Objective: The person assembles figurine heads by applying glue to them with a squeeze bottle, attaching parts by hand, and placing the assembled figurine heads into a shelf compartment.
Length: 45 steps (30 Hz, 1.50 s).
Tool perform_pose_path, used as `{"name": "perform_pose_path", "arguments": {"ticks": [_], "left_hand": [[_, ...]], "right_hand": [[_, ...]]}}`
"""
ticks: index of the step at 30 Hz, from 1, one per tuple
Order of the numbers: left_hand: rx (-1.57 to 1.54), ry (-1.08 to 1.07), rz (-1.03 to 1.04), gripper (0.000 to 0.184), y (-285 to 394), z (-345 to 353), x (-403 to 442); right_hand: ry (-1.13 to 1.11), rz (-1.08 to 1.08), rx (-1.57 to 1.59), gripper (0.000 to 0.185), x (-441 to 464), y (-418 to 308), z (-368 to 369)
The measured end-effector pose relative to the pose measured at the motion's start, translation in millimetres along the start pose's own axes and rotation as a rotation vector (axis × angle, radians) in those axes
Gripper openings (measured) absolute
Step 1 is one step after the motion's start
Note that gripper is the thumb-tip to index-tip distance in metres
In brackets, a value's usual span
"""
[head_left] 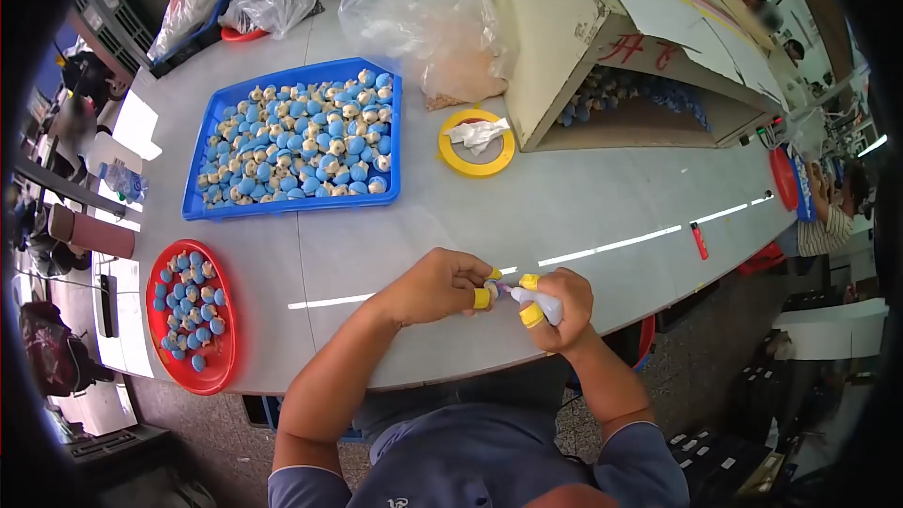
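My left hand (428, 287) is closed above the table's near edge. It pinches a small figure piece (491, 290) between fingertips wrapped in yellow; most of the piece is hidden by the fingers. My right hand (576, 309) is wrapped round a small whitish squeeze bottle (546, 305), with yellow wraps on those fingers too. The bottle lies sideways, its thin nozzle pointing left at the piece. Whether the tip touches the piece I cannot tell.
A blue tray (293, 211) of many blue-and-cream figure pieces stands behind my left hand. Left is a red tray (226, 357) with more. Yellow tape (451, 158), a plastic bag (414, 23), a box-like shelf (555, 47) and a red marker (699, 241) lie around.
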<state>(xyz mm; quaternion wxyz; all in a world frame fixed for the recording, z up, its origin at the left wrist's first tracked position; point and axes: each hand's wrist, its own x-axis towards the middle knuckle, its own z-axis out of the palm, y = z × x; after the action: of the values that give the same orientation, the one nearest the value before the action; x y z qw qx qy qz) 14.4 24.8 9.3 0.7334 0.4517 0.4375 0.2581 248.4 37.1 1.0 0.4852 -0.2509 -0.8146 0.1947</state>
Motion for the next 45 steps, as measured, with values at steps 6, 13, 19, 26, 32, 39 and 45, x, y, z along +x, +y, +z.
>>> {"name": "perform_pose_path", "arguments": {"ticks": [6, 13, 19, 26, 32, 39, 45], "left_hand": [[-0.06, 0.019, 0.002, 0.037, 2.1, 2.0, -0.7], [-0.055, 0.045, -0.034, 0.04, 7.5, 4.4, -0.5], [-0.065, 0.059, -0.015, 0.038, 2.3, 3.4, 0.3], [-0.075, 0.079, -0.04, 0.037, 8.7, 7.2, -1.5], [-0.058, 0.083, -0.039, 0.036, 6.1, 6.7, -0.3], [-0.059, 0.105, -0.028, 0.033, 7.7, 8.6, -0.6], [-0.079, 0.111, -0.031, 0.033, 8.3, 10.0, -0.3]], "right_hand": [[-0.02, -0.08, -0.066, 0.024, -2.6, -0.3, -2.0], [-0.007, -0.145, -0.153, 0.026, -2.0, -5.0, -2.3], [-0.001, -0.157, -0.138, 0.024, -1.7, -6.5, -2.2], [0.013, -0.17, -0.115, 0.025, -4.2, -4.5, -2.3], [0.02, -0.174, -0.107, 0.024, -2.3, -4.6, -1.7], [0.012, -0.162, -0.101, 0.026, -5.1, -4.4, -2.7], [0.025, -0.166, -0.128, 0.026, -4.4, -4.0, -2.5]]}}
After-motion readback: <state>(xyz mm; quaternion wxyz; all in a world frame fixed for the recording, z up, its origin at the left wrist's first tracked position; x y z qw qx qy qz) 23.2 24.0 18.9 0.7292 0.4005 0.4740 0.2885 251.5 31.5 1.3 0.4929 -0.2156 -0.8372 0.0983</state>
